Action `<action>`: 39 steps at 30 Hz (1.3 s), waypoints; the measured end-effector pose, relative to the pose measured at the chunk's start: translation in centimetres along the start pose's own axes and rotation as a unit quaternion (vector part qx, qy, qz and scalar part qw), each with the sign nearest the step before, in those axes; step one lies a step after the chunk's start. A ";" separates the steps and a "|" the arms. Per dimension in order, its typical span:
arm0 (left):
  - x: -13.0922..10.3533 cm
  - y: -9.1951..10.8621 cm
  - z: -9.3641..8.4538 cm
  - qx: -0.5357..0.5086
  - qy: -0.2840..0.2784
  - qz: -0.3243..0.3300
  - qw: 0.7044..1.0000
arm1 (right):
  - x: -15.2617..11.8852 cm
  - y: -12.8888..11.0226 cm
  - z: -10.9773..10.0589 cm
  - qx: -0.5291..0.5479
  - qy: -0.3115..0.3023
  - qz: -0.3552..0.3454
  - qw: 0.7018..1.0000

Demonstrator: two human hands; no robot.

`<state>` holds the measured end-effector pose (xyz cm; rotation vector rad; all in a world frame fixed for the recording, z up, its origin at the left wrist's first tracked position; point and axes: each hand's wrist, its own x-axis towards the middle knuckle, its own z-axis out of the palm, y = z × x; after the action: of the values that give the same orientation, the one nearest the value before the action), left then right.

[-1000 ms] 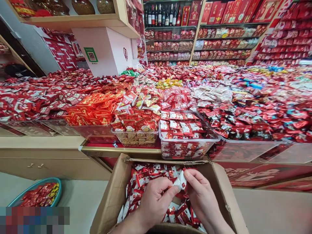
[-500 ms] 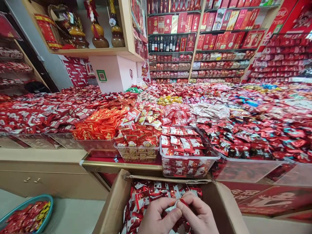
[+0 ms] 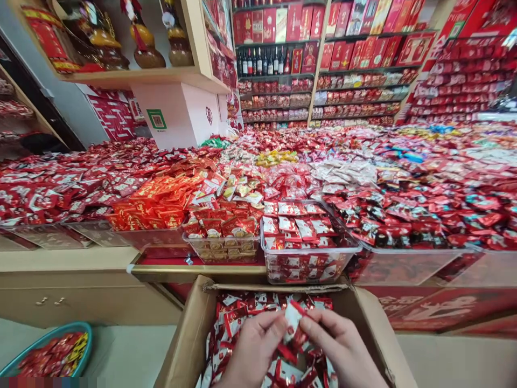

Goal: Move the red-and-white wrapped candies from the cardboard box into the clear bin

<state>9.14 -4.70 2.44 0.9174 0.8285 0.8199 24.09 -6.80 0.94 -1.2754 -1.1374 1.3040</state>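
Observation:
Between my two hands is a small red-and-white candy packet [image 3: 292, 319], gripped from both sides. My left hand [image 3: 258, 345] pinches its left edge with thumb and fingers. On the right, my right hand [image 3: 337, 339] has thumb and forefinger closed on the other edge. Both hands are over an open cardboard box [image 3: 183, 337] filled with loose packets of the same look [image 3: 234, 320]. Just beyond the box, a clear plastic bin [image 3: 309, 264] holds similar red-and-white packets in neat rows.
More clear bins [image 3: 224, 248] of wrapped sweets line the counter [image 3: 169, 274]. A teal basin [image 3: 86, 345] with red and yellow packets sits on the floor at left. Shelves [image 3: 277, 77] with bottles and red boxes stand behind, and a wooden cabinet [image 3: 100, 291] is at left.
My hands have moved slightly apart, and the packet between them now shows more fully, tilted upright. The camera view has shifted a little downward.

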 end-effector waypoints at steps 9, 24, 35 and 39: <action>0.0 1.4 1.8 -0.120 0.014 -0.035 0.992 | 0.6 -0.7 -0.5 0.121 0.013 0.049 0.991; 0.1 -1.3 0.0 -0.051 0.034 -0.010 0.998 | 0.6 0.9 -0.3 0.005 -0.005 0.004 1.000; -0.1 -3.9 -1.5 0.093 -0.024 0.024 0.995 | -0.4 0.9 -1.3 -0.139 -0.068 -0.040 0.987; 0.5 -6.2 -2.7 0.101 -0.048 -0.012 0.994 | -0.2 2.7 -1.5 -0.237 -0.093 -0.069 0.965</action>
<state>8.47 -5.66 -4.21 1.1140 0.8473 0.6753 25.54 -7.31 -1.76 -1.3975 -1.7149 1.0994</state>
